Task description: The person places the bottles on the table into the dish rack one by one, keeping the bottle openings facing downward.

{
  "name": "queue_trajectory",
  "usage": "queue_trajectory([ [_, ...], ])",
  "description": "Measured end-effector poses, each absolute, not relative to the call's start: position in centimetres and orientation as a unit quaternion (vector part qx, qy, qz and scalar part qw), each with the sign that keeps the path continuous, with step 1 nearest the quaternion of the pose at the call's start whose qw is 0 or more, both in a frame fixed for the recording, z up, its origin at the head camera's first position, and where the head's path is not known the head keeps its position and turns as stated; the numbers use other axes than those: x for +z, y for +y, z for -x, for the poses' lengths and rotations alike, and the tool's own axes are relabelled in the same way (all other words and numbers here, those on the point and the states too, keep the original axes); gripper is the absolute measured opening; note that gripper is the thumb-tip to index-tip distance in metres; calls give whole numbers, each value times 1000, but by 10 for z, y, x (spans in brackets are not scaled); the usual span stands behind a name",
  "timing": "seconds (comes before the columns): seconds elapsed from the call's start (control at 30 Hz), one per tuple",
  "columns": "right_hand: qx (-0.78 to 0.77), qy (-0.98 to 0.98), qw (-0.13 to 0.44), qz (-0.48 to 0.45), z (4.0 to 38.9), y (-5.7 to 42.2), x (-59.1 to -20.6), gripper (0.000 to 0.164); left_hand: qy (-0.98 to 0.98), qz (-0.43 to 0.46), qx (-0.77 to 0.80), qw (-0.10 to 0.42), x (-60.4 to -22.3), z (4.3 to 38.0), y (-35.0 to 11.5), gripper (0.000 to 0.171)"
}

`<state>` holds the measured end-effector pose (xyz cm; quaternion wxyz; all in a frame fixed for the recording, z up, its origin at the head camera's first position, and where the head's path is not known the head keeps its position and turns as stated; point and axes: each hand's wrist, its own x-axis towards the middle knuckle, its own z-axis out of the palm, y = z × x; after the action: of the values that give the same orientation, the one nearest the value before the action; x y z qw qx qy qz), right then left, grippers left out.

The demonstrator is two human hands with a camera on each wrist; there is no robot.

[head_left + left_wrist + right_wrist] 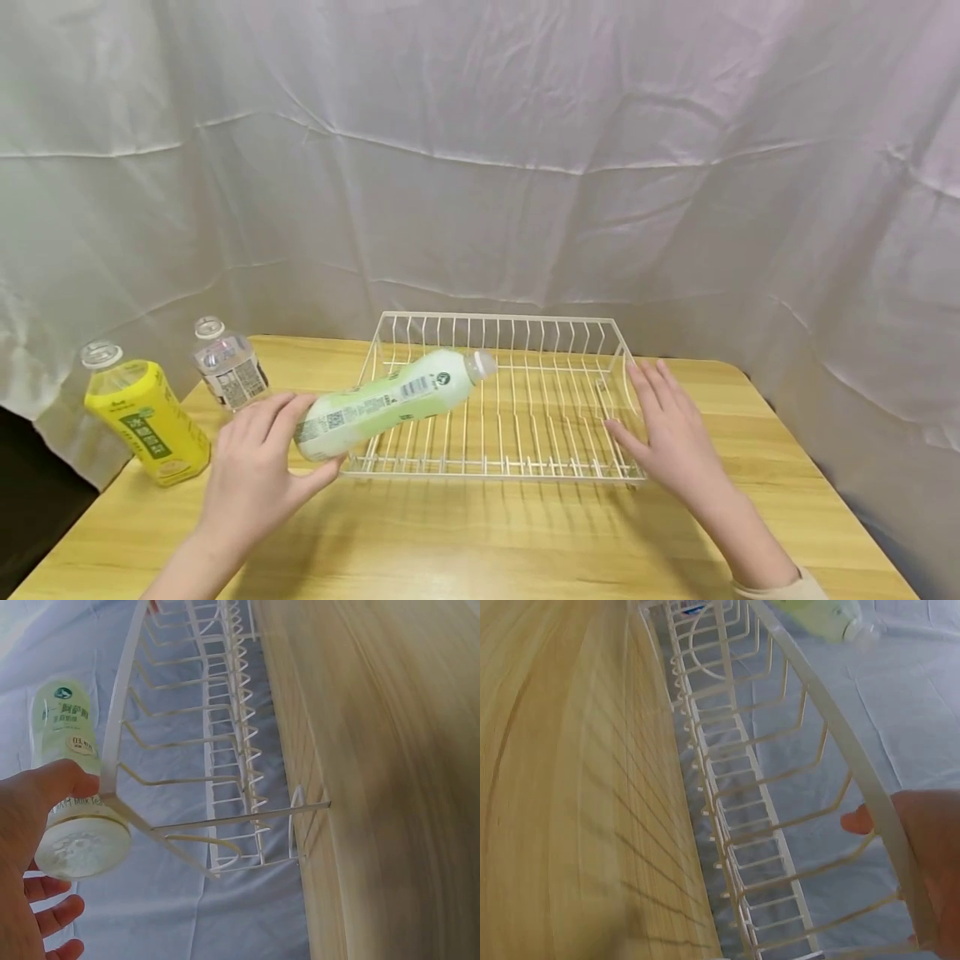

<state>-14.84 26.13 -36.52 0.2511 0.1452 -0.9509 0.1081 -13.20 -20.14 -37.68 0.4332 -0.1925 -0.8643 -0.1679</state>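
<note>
pale creased curtain (480,217) — wood-grain table (465,550) in front

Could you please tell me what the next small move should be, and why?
I would probably lower the green bottle gently onto the white wire rack: the left hand holds it tilted above the rack's left part, its neck pointing over the wires, while the right hand is at the rack's right end, perhaps well placed to steady it.

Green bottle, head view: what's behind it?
Parts of the rack and table show past the green bottle's edges. It covers part of the rack's left side; anything else directly behind is hidden.
</note>
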Motion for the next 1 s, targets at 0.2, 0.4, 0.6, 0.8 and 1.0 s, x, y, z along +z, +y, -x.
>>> queue_trajectory([
  [0.2, 131, -918, 312, -206, 149, 252, -365, 84, -851, 227, -142, 452, -376, 139, -193, 64],
  [0.4, 163, -894, 328, -259, 152, 230, -362, 81, -834, 242, -145, 473, -370, 144, -179, 62],
  [0.6, 204, -881, 321, -282, 152, 212, -355, 84, -851, 242, -128, 449, -371, 144, -170, 70],
  [0.8, 215, -873, 318, -301, 151, 207, -352, 80, -856, 251, -119, 436, -377, 145, -164, 71],
  [1.0, 198, -863, 324, -333, 149, 204, -354, 77, -853, 263, -120, 434, -377, 147, -158, 71],
])
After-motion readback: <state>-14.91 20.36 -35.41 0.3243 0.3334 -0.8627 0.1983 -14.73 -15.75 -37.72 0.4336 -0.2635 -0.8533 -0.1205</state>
